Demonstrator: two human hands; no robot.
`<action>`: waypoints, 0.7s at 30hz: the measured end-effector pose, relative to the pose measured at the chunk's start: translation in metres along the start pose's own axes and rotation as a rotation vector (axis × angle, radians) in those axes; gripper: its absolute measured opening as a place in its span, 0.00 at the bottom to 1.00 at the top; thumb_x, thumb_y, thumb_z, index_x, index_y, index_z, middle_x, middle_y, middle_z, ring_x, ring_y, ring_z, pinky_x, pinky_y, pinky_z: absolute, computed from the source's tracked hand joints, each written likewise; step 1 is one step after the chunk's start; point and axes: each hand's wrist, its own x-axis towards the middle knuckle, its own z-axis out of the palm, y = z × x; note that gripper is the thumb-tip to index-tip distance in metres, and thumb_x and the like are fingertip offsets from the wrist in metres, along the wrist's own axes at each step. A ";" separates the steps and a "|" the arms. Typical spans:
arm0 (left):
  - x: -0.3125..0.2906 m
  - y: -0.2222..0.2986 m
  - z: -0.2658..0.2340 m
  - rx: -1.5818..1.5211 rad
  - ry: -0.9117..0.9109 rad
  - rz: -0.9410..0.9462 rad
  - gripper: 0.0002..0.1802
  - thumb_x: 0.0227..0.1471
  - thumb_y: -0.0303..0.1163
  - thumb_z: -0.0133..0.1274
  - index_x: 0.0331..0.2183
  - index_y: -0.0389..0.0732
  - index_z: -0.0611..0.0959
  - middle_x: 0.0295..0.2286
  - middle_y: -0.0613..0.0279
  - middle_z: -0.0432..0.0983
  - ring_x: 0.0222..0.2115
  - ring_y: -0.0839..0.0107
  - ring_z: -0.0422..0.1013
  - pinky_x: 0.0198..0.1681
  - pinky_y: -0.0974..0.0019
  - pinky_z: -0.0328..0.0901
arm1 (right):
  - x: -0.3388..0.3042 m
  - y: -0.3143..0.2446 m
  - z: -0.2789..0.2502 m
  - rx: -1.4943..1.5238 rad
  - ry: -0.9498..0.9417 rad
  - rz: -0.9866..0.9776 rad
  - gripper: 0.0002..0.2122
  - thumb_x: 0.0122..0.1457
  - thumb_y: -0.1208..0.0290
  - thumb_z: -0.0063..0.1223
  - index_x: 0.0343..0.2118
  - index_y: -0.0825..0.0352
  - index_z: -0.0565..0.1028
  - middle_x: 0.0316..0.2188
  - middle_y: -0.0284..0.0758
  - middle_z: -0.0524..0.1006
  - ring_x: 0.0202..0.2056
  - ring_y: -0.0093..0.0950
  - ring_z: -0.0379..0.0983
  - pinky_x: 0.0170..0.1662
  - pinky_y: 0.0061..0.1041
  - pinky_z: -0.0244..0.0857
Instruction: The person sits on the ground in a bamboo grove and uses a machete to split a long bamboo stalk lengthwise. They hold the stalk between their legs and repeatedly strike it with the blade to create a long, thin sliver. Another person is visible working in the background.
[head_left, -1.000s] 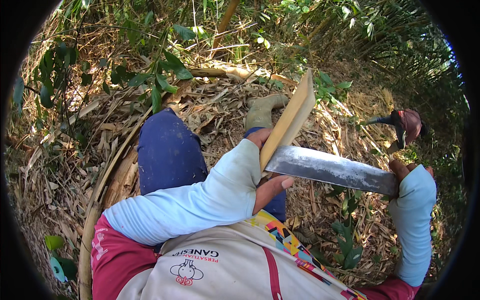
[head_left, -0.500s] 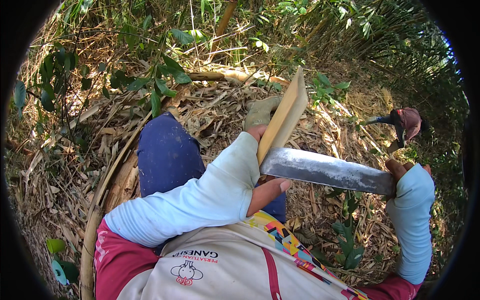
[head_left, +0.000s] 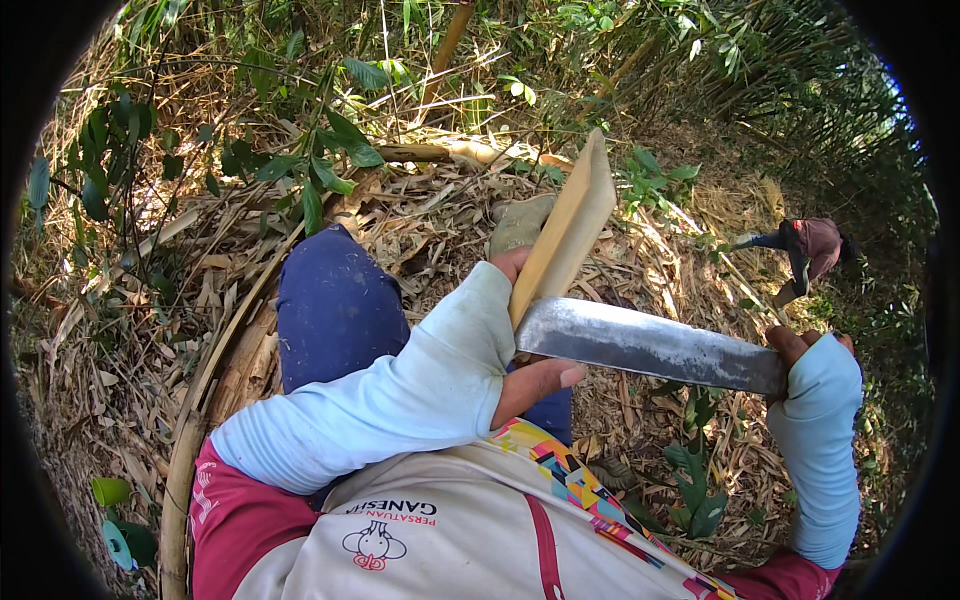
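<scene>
A pale, flat-sided piece of wood [head_left: 573, 222] slants up and away, its far end cut to a point. My left hand [head_left: 497, 345], in a light blue sleeve that covers the palm, grips its lower end; most of the fingers are hidden behind it. The thumb sticks out beneath the blade of a machete [head_left: 650, 343]. That broad blade, dark with bright worn patches, lies crosswise with its tip end against the base of the wood. My right hand [head_left: 808, 358] is closed at the machete's other end, and its fingers cover the handle.
My knee in blue trousers [head_left: 335, 305] is bent at the left, beside a long curved log [head_left: 215, 385]. Dry leaves [head_left: 440, 225] cover the ground. Leafy stems [head_left: 320, 160] hang at the upper left. Another person [head_left: 815, 250] bends over at the far right. A green container [head_left: 112, 491] lies lower left.
The machete and my right hand have shifted slightly left. The wood and my left hand have moved very little, and the grips are the same.
</scene>
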 end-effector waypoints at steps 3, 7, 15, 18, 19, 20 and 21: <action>0.000 0.001 0.000 0.014 -0.003 -0.014 0.43 0.45 0.35 0.66 0.56 0.33 0.60 0.41 0.51 0.70 0.44 0.64 0.68 0.49 0.63 0.62 | 0.000 0.000 0.001 -0.015 -0.007 0.003 0.20 0.33 0.79 0.62 0.36 0.62 0.76 0.19 0.35 0.69 0.25 0.38 0.69 0.38 0.40 0.61; -0.001 -0.004 0.001 0.118 0.024 0.036 0.43 0.44 0.38 0.66 0.55 0.34 0.61 0.40 0.49 0.71 0.42 0.60 0.70 0.47 0.62 0.64 | -0.001 0.001 0.003 -0.002 0.020 -0.006 0.20 0.34 0.79 0.62 0.36 0.62 0.76 0.19 0.35 0.69 0.25 0.38 0.68 0.36 0.39 0.59; 0.000 -0.004 0.003 0.112 0.045 -0.034 0.43 0.44 0.45 0.67 0.54 0.33 0.64 0.39 0.48 0.74 0.40 0.59 0.73 0.45 0.62 0.66 | -0.001 0.001 0.007 -0.030 0.072 -0.035 0.19 0.35 0.78 0.62 0.36 0.64 0.76 0.19 0.34 0.68 0.24 0.38 0.67 0.35 0.38 0.58; -0.001 -0.008 0.006 0.003 0.050 -0.069 0.43 0.44 0.45 0.67 0.53 0.33 0.65 0.39 0.50 0.74 0.40 0.62 0.73 0.45 0.63 0.66 | -0.002 0.001 0.010 -0.030 0.074 -0.008 0.19 0.35 0.78 0.62 0.36 0.64 0.76 0.19 0.34 0.67 0.24 0.38 0.67 0.35 0.39 0.58; -0.001 -0.008 0.006 -0.003 0.044 -0.068 0.42 0.44 0.45 0.67 0.53 0.33 0.65 0.39 0.50 0.74 0.40 0.64 0.72 0.45 0.64 0.66 | -0.003 0.001 0.009 -0.031 0.063 -0.004 0.19 0.35 0.78 0.62 0.36 0.64 0.76 0.19 0.34 0.68 0.24 0.38 0.66 0.35 0.39 0.58; -0.001 -0.008 0.006 -0.009 0.039 -0.067 0.42 0.44 0.44 0.67 0.53 0.32 0.65 0.38 0.51 0.74 0.40 0.65 0.72 0.45 0.64 0.66 | -0.003 0.001 0.009 -0.031 0.053 0.001 0.19 0.34 0.78 0.62 0.36 0.64 0.76 0.19 0.34 0.68 0.24 0.38 0.66 0.35 0.39 0.59; -0.001 -0.007 0.006 -0.015 0.033 -0.065 0.42 0.45 0.44 0.67 0.53 0.32 0.65 0.38 0.52 0.74 0.40 0.66 0.72 0.45 0.65 0.66 | -0.004 0.002 0.009 -0.015 0.052 0.000 0.19 0.33 0.80 0.61 0.35 0.64 0.76 0.19 0.35 0.69 0.24 0.39 0.67 0.35 0.38 0.59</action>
